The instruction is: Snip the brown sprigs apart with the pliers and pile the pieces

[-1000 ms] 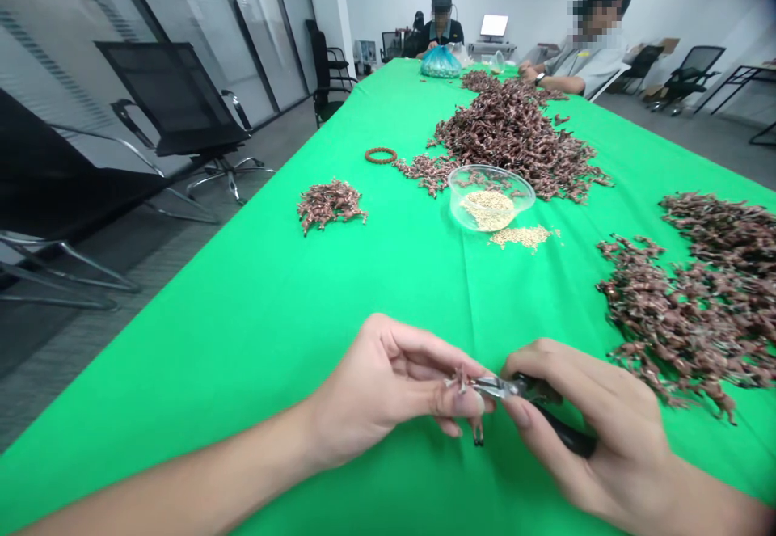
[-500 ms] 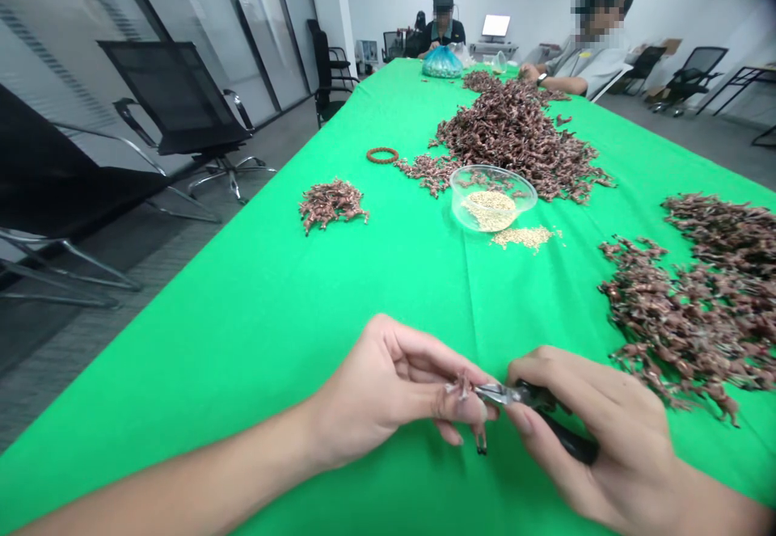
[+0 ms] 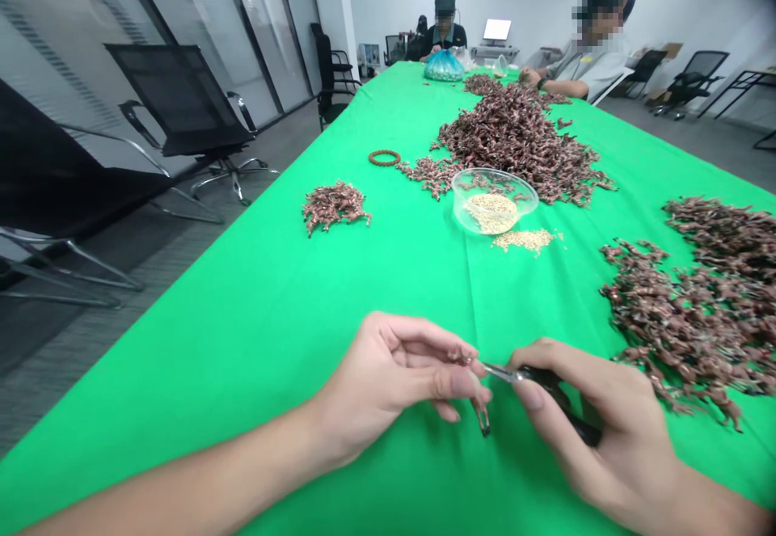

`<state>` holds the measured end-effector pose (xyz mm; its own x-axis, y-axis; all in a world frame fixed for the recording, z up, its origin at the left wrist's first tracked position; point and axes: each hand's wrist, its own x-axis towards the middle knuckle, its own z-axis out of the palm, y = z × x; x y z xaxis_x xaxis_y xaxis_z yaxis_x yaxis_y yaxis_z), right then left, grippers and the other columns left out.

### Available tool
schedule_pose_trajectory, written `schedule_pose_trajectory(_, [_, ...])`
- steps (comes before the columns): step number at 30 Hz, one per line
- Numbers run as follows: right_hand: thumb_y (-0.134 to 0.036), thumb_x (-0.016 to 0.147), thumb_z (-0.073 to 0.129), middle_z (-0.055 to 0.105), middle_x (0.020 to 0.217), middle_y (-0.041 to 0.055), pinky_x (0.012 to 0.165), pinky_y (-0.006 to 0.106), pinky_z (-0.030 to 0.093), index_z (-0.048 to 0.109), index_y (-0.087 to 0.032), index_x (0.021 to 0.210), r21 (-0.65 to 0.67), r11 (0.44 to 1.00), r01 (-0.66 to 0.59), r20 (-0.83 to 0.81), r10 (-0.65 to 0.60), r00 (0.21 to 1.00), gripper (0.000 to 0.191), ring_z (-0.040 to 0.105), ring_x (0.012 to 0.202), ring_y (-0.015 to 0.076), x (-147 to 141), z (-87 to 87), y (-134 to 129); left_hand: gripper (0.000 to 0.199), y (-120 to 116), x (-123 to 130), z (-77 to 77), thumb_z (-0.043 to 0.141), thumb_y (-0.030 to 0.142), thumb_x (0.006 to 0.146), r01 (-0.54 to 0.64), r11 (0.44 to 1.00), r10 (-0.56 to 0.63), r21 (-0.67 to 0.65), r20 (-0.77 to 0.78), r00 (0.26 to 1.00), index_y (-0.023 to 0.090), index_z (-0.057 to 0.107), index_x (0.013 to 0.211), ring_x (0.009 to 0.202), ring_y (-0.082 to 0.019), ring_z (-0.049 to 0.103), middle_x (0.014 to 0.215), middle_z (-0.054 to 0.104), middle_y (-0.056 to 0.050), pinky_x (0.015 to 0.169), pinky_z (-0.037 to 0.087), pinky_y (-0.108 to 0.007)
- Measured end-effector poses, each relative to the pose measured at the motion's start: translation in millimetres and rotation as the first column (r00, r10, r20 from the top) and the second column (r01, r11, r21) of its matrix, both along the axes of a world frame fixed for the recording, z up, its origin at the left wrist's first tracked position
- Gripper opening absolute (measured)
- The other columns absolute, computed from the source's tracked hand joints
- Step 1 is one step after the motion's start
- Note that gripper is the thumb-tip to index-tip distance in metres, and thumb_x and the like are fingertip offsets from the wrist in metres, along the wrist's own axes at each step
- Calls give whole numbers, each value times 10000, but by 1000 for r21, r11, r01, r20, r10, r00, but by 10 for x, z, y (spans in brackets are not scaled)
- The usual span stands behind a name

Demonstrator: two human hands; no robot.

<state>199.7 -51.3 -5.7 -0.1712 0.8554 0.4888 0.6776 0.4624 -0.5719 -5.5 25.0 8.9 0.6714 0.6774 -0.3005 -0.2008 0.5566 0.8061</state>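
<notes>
Between the thumb and fingers of my left hand [image 3: 394,382] is a small brown animal figurine [image 3: 482,416], its thin dark-tipped legs hanging below. Most of its body is hidden by the fingers. My right hand [image 3: 612,415] wraps round the black handles of a pair of pliers [image 3: 570,407]. Their metal jaws [image 3: 498,371] point left at the fingertips of my left hand, close to the upper part of the figurine. Whether the jaws touch it I cannot tell.
A small figurine pile [image 3: 335,208] lies left on the green cloth [image 3: 255,342]; larger piles [image 3: 697,318] lie right and farther back. A clear plastic bowl [image 3: 461,211] holds tan grains, with spilled grains [image 3: 525,240] beside it. A brown beaded ring [image 3: 384,158] lies beyond. Two people sit farther along.
The figurine has turned in my left hand, and its legs now slant to the right. The pliers have rolled and their jaws sit slightly higher, seen more edge-on.
</notes>
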Motion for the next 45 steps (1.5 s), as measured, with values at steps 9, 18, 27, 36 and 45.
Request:
schedule_pose_trajectory(9, [-189,912,586,648,738,14,506,227,455,623,-182,927,8,998,61,-34,-60,998,40,592,579,112,19,8,-16,231,-4,30,-35,899,69,580,-74,996,75,54,-19,997,107,786,777,685,-116,696,755,730,-19,674,582,-198])
schedule_pose_trajectory(18, [-167,900,589,678,782,34,532,227,479,612,-172,968,71,997,23,1,-23,1000,72,617,605,117,22,28,9,194,-23,43,-55,876,146,655,-40,998,43,51,-51,998,87,742,781,681,-123,699,770,750,-54,634,571,-198])
schedule_pose_trajectory(27, [-132,870,601,651,766,28,517,239,476,596,-152,1013,100,995,-25,54,20,998,144,585,593,117,20,-13,-10,255,-53,32,4,904,190,602,-6,1000,11,30,-169,986,83,714,733,560,-173,726,646,759,-68,456,539,-181])
schedule_pose_trajectory(36, [-138,852,653,659,841,75,573,267,497,595,-124,1045,261,965,18,215,-76,974,202,623,694,159,48,-35,-19,258,-70,21,-8,901,184,604,10,999,-3,43,-175,984,96,720,765,508,-164,709,618,754,-57,406,504,-169])
schedule_pose_trajectory(45, [-166,859,672,653,823,76,568,258,480,609,-103,1027,270,962,29,249,-99,964,190,603,673,141,56,-37,-25,266,-70,29,-14,895,205,614,24,999,-15,42,-206,978,90,707,763,511,-169,711,605,751,-71,397,492,-162])
